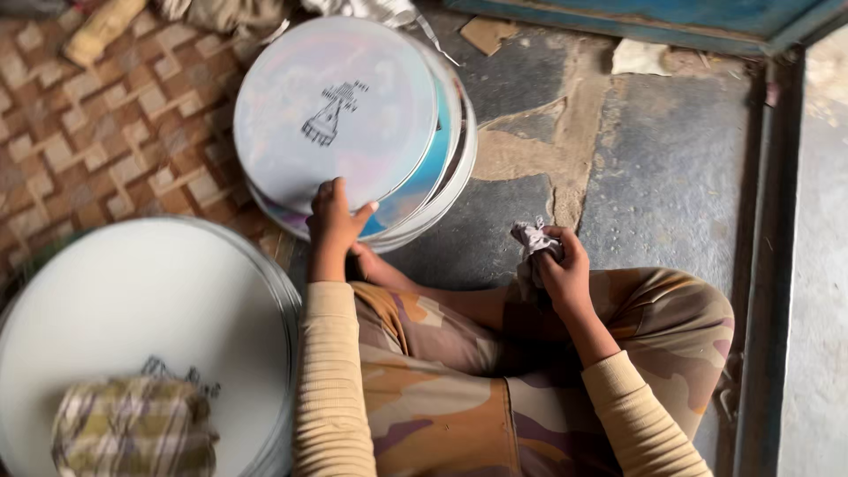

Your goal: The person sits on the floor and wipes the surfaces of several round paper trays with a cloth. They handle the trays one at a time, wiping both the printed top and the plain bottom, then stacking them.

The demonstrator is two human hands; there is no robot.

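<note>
My left hand (336, 221) grips the near edge of a round white disc (336, 106) with a small dark printed mark. The disc tops a tilted stack of similar round discs (442, 168) resting on the floor ahead of me. My right hand (561, 265) is closed around a crumpled pale cloth (532, 237), held above my right knee. I sit cross-legged in camouflage trousers, with tan sleeves on both arms.
A large white round disc (132, 300) lies at lower left, with a folded plaid cloth (132, 428) on it. A woven mat (88, 141) covers the floor at left. Grey stone floor (662, 159) lies to the right, bounded by a blue metal door frame (768, 221).
</note>
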